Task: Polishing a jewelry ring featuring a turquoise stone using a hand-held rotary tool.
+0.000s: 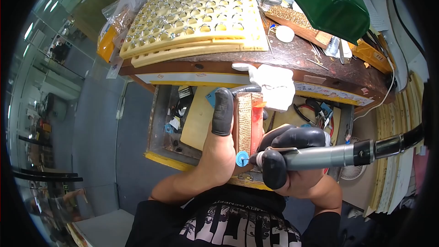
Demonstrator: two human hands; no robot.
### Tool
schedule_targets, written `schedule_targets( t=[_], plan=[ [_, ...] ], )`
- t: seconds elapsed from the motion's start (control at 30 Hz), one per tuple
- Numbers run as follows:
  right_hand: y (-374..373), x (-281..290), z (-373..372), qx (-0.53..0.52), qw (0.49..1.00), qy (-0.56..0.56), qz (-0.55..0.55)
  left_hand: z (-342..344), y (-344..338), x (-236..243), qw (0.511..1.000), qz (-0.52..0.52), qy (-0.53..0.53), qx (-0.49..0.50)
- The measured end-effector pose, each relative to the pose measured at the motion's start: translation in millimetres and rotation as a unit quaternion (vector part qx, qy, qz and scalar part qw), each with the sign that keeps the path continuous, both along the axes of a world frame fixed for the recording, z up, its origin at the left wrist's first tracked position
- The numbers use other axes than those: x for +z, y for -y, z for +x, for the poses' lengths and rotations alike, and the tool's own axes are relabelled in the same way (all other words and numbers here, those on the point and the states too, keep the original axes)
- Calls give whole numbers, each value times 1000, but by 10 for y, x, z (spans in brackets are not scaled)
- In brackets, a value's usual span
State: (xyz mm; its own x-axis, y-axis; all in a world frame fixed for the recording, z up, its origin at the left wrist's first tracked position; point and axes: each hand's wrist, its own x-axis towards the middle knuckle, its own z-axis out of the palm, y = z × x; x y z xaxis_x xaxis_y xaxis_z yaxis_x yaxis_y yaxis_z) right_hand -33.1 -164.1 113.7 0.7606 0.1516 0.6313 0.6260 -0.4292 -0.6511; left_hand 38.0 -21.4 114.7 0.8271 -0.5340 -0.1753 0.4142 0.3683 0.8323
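Observation:
My left hand (217, 139), with black covers on its thumb and finger, grips a narrow block brush (245, 123) with tan, wire-like bristles and a red side. The brush stands lengthwise, away from my body. My right hand (299, 160), also in black finger covers, is closed round a grey rotary handpiece (322, 157). At the handpiece's tip is a small blue disc (242, 158), right by the near end of the bristles; whether it touches them I cannot tell. Just beyond the brush, a white cloth or glove (276, 87) hangs at the bench edge.
Stacked yellow foam trays (196, 43) full of rings lie on the wooden bench (302, 61). A green lamp shade (327, 7) overhangs another bristle brush (292, 20) at right. Below my hands is an open drawer (157, 132) with pliers (311, 110). The handpiece's black cable (402, 141) runs right.

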Motion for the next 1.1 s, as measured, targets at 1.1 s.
schedule_targets(
  t=[1.1],
  plan=[
    [20, 45, 23, 4, 1000, -4, -7, 64, -45, -97, 998, -27, 25, -49]
  ],
)
